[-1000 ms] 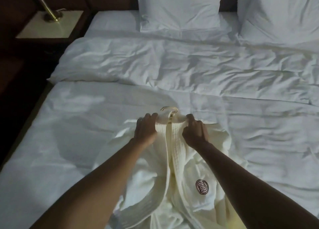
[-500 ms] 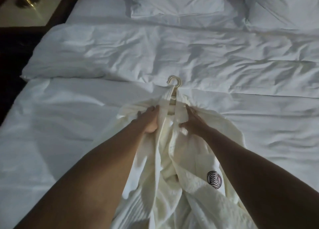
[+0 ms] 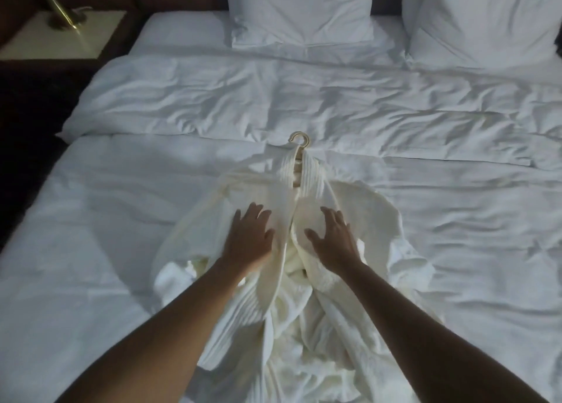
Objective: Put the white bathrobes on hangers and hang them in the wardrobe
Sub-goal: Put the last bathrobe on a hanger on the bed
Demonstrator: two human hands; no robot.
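Note:
A white bathrobe [image 3: 359,208] lies face up on the bed [image 3: 106,220], its collar pointing toward the pillows. A pale hanger sits inside it; only the hook [image 3: 299,138] and a bit of the neck show above the collar. My left hand [image 3: 251,238] rests flat on the left front panel with fingers spread. My right hand [image 3: 333,240] lies flat on the right front panel, fingers straight. Both hands press the cloth beside the front opening. The robe's lower part is bunched between my forearms.
A folded duvet [image 3: 273,98] crosses the bed beyond the robe. Two white pillows [image 3: 301,7] stand against the dark headboard. A bedside table [image 3: 60,37] with a brass lamp stem [image 3: 57,4] is at the far left. No wardrobe is in view.
My hands let go of the collar near the hanger and slid down toward me, opening flat on the two front panels. The robe now lies spread with the hook farther from my hands.

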